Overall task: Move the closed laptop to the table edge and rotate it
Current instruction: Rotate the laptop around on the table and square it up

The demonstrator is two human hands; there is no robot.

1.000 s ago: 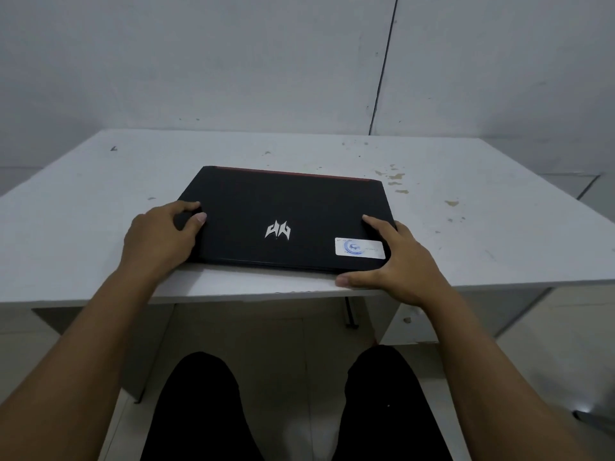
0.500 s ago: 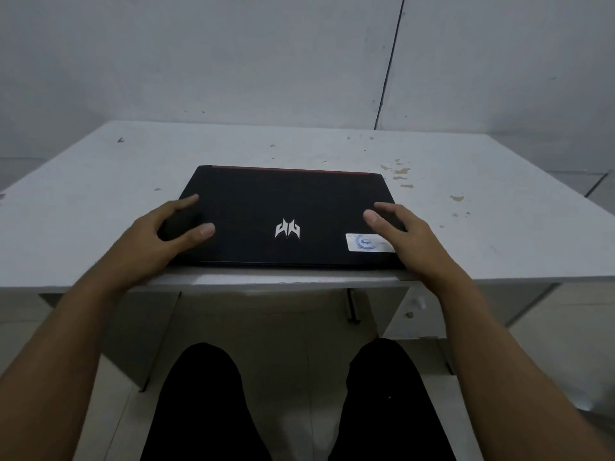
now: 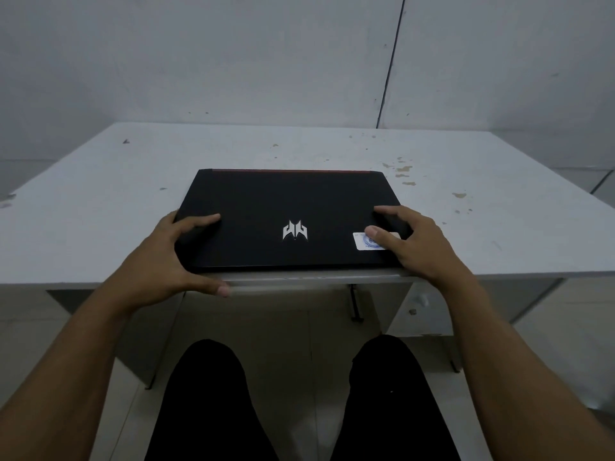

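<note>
Lying closed at the near edge of the white worktop (image 3: pixel 100 211), the black laptop (image 3: pixel 289 207) (silver logo on its lid) is clasped at both near corners: the left hand (image 3: pixel 166 257) wraps its left corner, the right hand (image 3: pixel 419 241) covers a white sticker (image 3: pixel 361 242).
</note>
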